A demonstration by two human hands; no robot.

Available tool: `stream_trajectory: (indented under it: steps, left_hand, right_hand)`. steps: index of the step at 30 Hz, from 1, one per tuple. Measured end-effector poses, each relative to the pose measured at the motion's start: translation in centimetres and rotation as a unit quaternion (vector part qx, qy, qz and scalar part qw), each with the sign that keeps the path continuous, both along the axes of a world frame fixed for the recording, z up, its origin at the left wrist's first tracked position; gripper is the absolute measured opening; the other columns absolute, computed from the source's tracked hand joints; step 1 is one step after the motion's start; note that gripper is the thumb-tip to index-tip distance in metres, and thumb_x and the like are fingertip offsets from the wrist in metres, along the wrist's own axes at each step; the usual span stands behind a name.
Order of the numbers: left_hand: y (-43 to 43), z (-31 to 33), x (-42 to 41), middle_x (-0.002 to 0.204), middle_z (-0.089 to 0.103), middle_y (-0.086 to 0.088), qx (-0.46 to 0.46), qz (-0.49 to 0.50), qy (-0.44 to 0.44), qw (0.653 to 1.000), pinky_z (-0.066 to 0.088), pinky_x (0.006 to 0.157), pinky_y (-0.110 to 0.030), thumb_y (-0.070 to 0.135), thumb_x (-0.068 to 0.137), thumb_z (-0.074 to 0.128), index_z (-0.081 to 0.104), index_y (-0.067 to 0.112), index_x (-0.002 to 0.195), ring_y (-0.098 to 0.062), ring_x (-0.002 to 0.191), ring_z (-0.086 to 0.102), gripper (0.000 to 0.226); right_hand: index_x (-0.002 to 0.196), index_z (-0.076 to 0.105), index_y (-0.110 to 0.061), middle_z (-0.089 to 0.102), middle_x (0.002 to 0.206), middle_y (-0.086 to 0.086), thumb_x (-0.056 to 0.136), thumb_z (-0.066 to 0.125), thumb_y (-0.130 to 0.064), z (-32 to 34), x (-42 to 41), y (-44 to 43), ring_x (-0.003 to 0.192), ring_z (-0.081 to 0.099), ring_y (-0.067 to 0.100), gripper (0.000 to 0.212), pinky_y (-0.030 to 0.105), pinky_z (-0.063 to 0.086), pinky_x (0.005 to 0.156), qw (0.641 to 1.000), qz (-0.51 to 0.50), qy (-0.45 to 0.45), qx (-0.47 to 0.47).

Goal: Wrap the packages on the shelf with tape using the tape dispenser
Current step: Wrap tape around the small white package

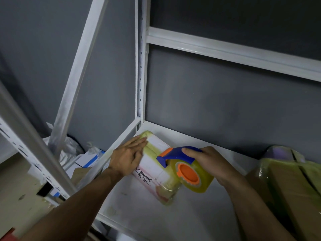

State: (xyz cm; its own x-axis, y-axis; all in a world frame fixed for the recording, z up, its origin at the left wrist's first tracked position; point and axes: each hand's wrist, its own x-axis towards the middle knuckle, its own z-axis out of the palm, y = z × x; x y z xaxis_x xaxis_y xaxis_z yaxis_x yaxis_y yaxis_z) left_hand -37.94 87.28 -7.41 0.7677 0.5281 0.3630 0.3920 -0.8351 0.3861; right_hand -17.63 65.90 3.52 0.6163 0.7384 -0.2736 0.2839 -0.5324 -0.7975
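**Tape dispenser on the package, both hands engaged**

Far left, past the rack's white upright [59, 117], I see a heap of bags and cartons [86, 160] lying lower than the shelf [147, 214]. Next, my left hand [128, 157] lies flat on the far left end of the package [151, 164], fingers straight and pressing down; its grip is not closed on anything. The package, white with handwritten characters and bands of yellowish tape, sits at an angle on the shelf near its left rear corner. The tape dispenser [188, 173], blue with an orange hub and a yellowish roll, rests against the package's right side. My right hand [208, 162] has its grip wrapped round the dispenser's blue handle. At the far right stand taped brown boxes [286, 180].
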Motion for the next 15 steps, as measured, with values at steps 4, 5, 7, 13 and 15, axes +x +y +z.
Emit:
stream_trajectory:
  steps: [4, 5, 7, 13, 15]
  left_hand:
    - [0.9, -0.2, -0.3, 0.155, 0.04, 0.02, 0.003, -0.013, 0.035, 0.999, 0.029, 0.12, -0.032, 0.044, 0.103, 0.019, 0.05, 0.033, 0.149, -0.012, 0.15, 0.029, 0.056]
    - [1.2, -0.2, -0.1, 0.157, 0.034, 0.023, 0.001, -0.008, 0.049, 0.999, 0.022, 0.123, -0.034, 0.046, 0.103, 0.016, 0.046, 0.035, 0.151, -0.012, 0.152, 0.024, 0.057]
    - [1.9, -0.2, 0.6, 0.159, 0.022, 0.027, 0.0, 0.005, 0.085, 0.996, 0.001, 0.125, -0.036, 0.047, 0.104, 0.013, 0.036, 0.04, 0.154, -0.011, 0.155, 0.012, 0.056]
    - [0.4, -0.1, 1.1, 0.164, 0.023, 0.018, 0.018, -0.078, 0.086, 0.993, -0.007, 0.125, -0.036, 0.033, 0.105, 0.029, 0.035, 0.032, 0.156, -0.008, 0.155, 0.007, 0.052]
    - [-1.6, -0.9, 1.2, 0.164, 0.021, 0.019, 0.031, -0.089, 0.082, 0.992, -0.004, 0.125, -0.038, 0.03, 0.101, 0.031, 0.033, 0.031, 0.157, -0.006, 0.155, 0.008, 0.057]
  right_hand:
    - [0.081, 0.072, -0.001, 0.067, 0.066, 0.002, 0.08, 0.073, -0.064, -0.2, -0.7, 0.7, 0.062, 0.065, 0.017, 0.064, 0.032, 0.048, 0.066, 1.0, 0.0, -0.012, 0.004]
    - [0.072, 0.068, -0.003, 0.061, 0.063, 0.002, 0.08, 0.073, -0.065, -0.2, -0.9, 0.9, 0.058, 0.059, 0.015, 0.062, 0.031, 0.044, 0.063, 1.0, -0.003, -0.019, 0.004]
    - [0.061, 0.056, -0.014, 0.051, 0.056, -0.001, 0.083, 0.074, -0.061, -0.2, -1.3, 1.5, 0.049, 0.05, 0.012, 0.055, 0.029, 0.039, 0.058, 0.999, -0.016, -0.034, 0.001]
    - [0.069, 0.068, -0.006, 0.064, 0.061, 0.006, 0.085, 0.074, -0.059, -0.1, -1.4, 1.6, 0.06, 0.063, 0.02, 0.055, 0.03, 0.045, 0.062, 1.0, -0.028, -0.012, 0.009]
    - [0.078, 0.072, 0.001, 0.068, 0.065, 0.012, 0.086, 0.074, -0.058, -0.4, -1.4, 1.4, 0.065, 0.065, 0.022, 0.06, 0.03, 0.046, 0.064, 0.999, -0.029, 0.002, 0.018]
